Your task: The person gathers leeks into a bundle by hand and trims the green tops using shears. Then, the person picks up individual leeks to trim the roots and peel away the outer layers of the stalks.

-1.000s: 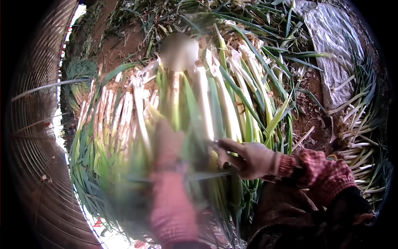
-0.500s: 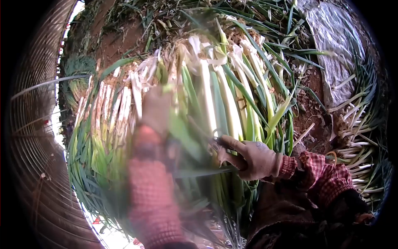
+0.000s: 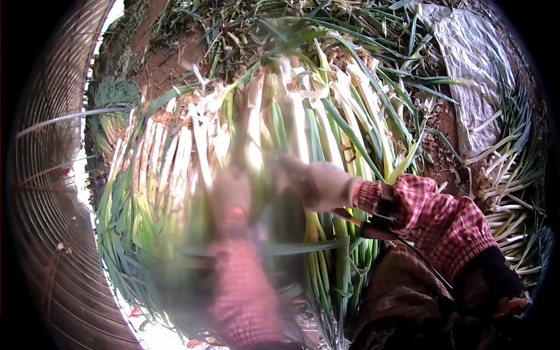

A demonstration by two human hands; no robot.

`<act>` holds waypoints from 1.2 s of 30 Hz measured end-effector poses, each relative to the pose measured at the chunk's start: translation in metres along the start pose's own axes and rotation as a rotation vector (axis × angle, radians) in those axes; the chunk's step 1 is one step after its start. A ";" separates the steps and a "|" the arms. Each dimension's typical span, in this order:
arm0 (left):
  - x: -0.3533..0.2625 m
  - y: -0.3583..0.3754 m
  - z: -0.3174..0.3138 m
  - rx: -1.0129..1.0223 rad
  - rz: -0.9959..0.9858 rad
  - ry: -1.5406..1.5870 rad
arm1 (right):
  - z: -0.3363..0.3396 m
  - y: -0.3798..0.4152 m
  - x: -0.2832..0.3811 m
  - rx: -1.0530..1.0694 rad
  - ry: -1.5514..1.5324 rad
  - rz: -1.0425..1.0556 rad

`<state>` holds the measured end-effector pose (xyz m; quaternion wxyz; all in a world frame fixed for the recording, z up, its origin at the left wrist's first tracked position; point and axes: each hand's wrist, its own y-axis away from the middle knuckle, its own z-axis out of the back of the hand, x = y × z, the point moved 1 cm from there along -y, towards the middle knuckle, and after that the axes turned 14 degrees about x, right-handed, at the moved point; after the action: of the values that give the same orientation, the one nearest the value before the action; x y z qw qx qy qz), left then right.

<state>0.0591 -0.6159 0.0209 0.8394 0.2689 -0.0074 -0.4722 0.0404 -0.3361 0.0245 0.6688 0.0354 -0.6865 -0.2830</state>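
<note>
Large green onions [image 3: 297, 125] lie side by side in a thick layer, white root ends away from me and green leaves toward me. My left hand [image 3: 232, 192], gloved, is smeared by motion over the middle of the layer; its fingers cannot be made out. Just above and between my hands runs one pale green onion stalk [image 3: 254, 125]. To its right my gloved right hand [image 3: 324, 184] has its fingers curled toward that stalk. Its fingertips are blurred, so what they pinch is hidden. A dark, strap-like object [image 3: 379, 227] lies under the right wrist.
A curved, ribbed wall [image 3: 52, 175] rises on the left. At the upper right lies a silvery plastic sheet [image 3: 475, 64], with thinner onions [image 3: 507, 216] piled below it. Loose leaves [image 3: 361, 29] and brown soil [image 3: 175, 55] lie beyond the layer.
My right hand has moved left and up, and its fingers have drawn in. My left hand has come down and slightly right, nearer to it. The middle stalk shows more plainly.
</note>
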 end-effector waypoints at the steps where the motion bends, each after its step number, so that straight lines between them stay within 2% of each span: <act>1: 0.018 0.001 -0.015 0.030 0.010 -0.052 | 0.004 -0.007 0.001 -0.031 -0.003 -0.030; 3: 0.025 0.014 -0.025 -0.054 -0.080 -0.170 | 0.015 -0.025 0.000 -0.084 -0.010 -0.083; 4: 0.024 0.021 -0.026 -0.034 -0.099 -0.159 | 0.020 -0.032 0.001 -0.131 -0.032 -0.117; 5: 0.030 0.027 -0.029 -0.026 -0.133 -0.172 | 0.024 -0.042 -0.005 -0.198 -0.108 -0.033; 7: 0.037 0.034 -0.028 -0.017 -0.210 -0.199 | 0.021 -0.042 -0.019 -0.347 -0.051 0.009; 8: 0.040 0.034 -0.026 0.123 -0.144 -0.089 | 0.020 -0.034 -0.014 -0.200 -0.133 -0.007; 10: 0.045 0.031 -0.019 0.402 -0.015 0.134 | -0.003 0.010 -0.003 -0.077 -0.082 0.092; 12: 0.046 0.035 -0.019 0.451 -0.035 0.105 | -0.034 0.052 -0.010 0.032 -0.047 0.207; 14: 0.046 0.049 -0.021 0.324 -0.135 0.064 | -0.055 0.084 -0.013 0.160 -0.134 0.174; 15: 0.047 0.056 -0.021 0.286 -0.148 0.158 | -0.065 0.097 -0.015 0.203 -0.148 0.122; 16: 0.048 0.061 -0.023 0.267 -0.064 0.182 | -0.072 0.101 -0.019 0.207 -0.115 0.110; 19: 0.123 0.024 -0.064 0.063 -0.266 0.239 | -0.075 0.101 -0.021 0.269 -0.104 0.087; 21: 0.085 0.038 -0.040 0.012 -0.034 0.043 | -0.077 0.101 -0.017 0.290 -0.035 0.083; 22: 0.071 0.037 -0.036 -0.058 0.100 0.200 | -0.085 0.099 -0.024 0.259 0.028 0.145; 24: 0.055 0.040 -0.036 -0.235 0.150 0.354 | -0.077 0.095 -0.019 0.294 -0.055 0.035; 25: 0.037 0.043 -0.025 -0.211 0.275 0.461 | -0.073 0.093 -0.016 0.312 -0.094 -0.017; 27: 0.059 0.032 -0.038 -0.272 0.154 0.453 | -0.077 0.083 -0.025 0.221 -0.039 0.059; 29: 0.028 0.056 -0.034 -0.378 -0.049 0.019 | -0.073 0.070 -0.019 0.201 0.038 0.069; 30: 0.017 0.065 -0.032 -0.427 -0.149 -0.201 | -0.067 0.061 -0.015 0.235 0.011 0.008; 31: 0.030 0.062 -0.037 -0.480 -0.179 -0.331 | -0.055 0.055 -0.004 0.218 0.041 -0.031; 34: 0.022 0.071 -0.034 -0.196 0.051 -0.218 | -0.027 0.022 0.004 0.126 0.031 -0.020; 36: 0.010 0.080 -0.018 -0.021 0.095 -0.214 | -0.013 -0.011 -0.008 0.027 -0.003 -0.016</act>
<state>0.1331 -0.5832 0.0398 0.8581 0.2073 -0.1049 -0.4579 0.0498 -0.3464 0.0114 0.6649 0.0497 -0.6911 -0.2790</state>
